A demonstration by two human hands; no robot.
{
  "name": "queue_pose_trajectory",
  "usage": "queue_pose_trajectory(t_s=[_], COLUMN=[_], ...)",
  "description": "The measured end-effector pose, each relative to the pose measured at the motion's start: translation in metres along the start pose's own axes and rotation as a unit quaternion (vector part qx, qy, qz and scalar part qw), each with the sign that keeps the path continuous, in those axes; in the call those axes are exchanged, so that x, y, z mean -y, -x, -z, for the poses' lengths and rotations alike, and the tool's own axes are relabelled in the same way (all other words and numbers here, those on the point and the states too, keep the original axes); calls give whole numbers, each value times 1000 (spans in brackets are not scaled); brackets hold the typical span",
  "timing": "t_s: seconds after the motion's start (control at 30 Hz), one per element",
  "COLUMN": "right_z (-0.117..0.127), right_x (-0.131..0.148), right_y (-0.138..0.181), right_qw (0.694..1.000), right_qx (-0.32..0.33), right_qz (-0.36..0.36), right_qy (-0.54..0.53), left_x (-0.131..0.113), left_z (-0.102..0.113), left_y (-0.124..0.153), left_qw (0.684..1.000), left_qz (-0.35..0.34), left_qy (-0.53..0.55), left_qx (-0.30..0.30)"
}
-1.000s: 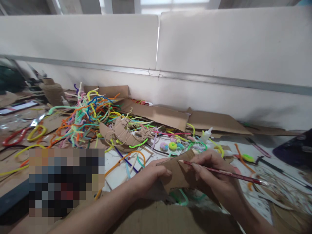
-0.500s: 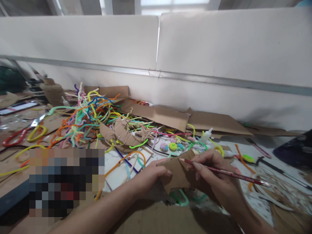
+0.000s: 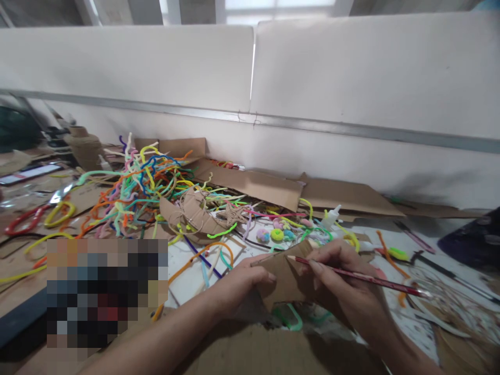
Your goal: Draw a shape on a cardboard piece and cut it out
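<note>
A small cut piece of brown cardboard (image 3: 287, 281) is held up over the table, its lower edge curved inward. My left hand (image 3: 248, 284) grips its left side, thumb on top. My right hand (image 3: 341, 273) pinches a red pencil (image 3: 363, 277), whose sharpened tip is at the cardboard's upper part. Whether the tip touches the surface I cannot tell. Beyond the hands lie a cardboard crescent moon (image 3: 201, 211) and a twine-wrapped star (image 3: 233, 212). Fluffy pom-pom-like rings, one of them yellow (image 3: 277, 236), sit just past the cardboard.
A tangled heap of coloured pipe cleaners (image 3: 136, 182) covers the left middle. Scissors (image 3: 58, 208) with red and yellow handles lie left of it. Flat cardboard sheets (image 3: 250, 182) rest along the white partition (image 3: 128, 67). A glue bottle (image 3: 331, 217) and loose twine (image 3: 453, 291) are to the right.
</note>
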State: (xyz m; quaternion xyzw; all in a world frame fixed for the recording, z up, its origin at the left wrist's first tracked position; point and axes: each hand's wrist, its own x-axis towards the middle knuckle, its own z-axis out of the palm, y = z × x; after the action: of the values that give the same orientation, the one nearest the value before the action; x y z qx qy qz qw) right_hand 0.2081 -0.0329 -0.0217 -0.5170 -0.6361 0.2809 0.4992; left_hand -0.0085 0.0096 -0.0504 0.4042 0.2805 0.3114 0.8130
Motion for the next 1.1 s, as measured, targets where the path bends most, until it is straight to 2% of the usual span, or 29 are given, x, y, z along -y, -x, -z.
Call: queue_pose_trajectory(t_s=[0.43,0.73,0.93,1.1], right_z=[1,-1,1,-2], right_x=[0,3,1,3], right_y=[-2,-1,-3,-3], right_qw=[999,1000,1000,1000], right_qx=[-8,-8,-11,-13], right_qz=[27,-2,19,8], right_qy=[16,2,4,6], left_x=[-2,-2,0,-2], left_z=[0,-1,-1,-2], left_y=[0,1,0,1], left_qw=[1000,1000,1000,1000], left_qz=[-6,-6,-5,-2], left_qy=[-14,-25,-1,-7], left_qx=[-4,-7,4,-3])
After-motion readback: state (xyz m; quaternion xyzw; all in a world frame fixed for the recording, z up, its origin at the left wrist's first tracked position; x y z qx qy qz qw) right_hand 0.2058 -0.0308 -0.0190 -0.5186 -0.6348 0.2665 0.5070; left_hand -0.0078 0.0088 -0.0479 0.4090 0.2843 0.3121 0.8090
